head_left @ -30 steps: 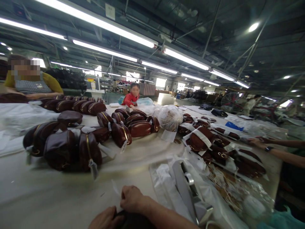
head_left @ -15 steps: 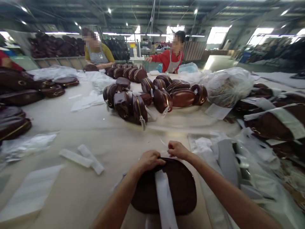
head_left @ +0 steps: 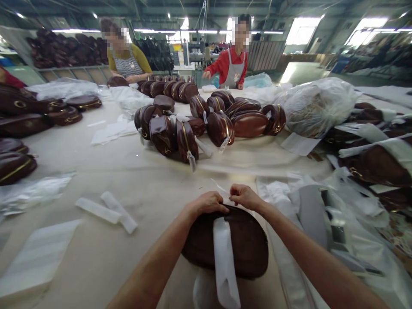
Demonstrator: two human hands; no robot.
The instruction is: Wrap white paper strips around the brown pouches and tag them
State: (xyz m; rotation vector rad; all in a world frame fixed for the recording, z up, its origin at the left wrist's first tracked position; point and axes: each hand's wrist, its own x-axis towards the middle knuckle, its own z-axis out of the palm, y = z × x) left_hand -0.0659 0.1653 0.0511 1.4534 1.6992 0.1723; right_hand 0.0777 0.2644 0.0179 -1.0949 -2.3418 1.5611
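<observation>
A dark brown leather bag point(head_left: 247, 244) lies close in front of me, with a white paper strip point(head_left: 222, 257) running down over its middle. My left hand point(head_left: 207, 204) is closed on the bag's far edge, thumb on the near side. Just right of it, my right hand point(head_left: 245, 197) is pinched at the same edge; what sits between its fingertips is hidden or too small to make out. A thin white sliver point(head_left: 218, 184) lies on the table just beyond both hands.
Several brown bags with gold zips point(head_left: 188, 139) stand mid-table. White strips point(head_left: 98, 210) and a paper sheet point(head_left: 38, 257) lie left. Plastic wrapping point(head_left: 350, 223), a stuffed clear bag point(head_left: 317, 107) and wrapped bags point(head_left: 380, 165) crowd the right. Two people point(head_left: 128, 62) work across the table.
My left hand has shifted slightly right along the bag's edge, closer to my right hand. The bag has turned and tipped a little. The camera view has dipped slightly.
</observation>
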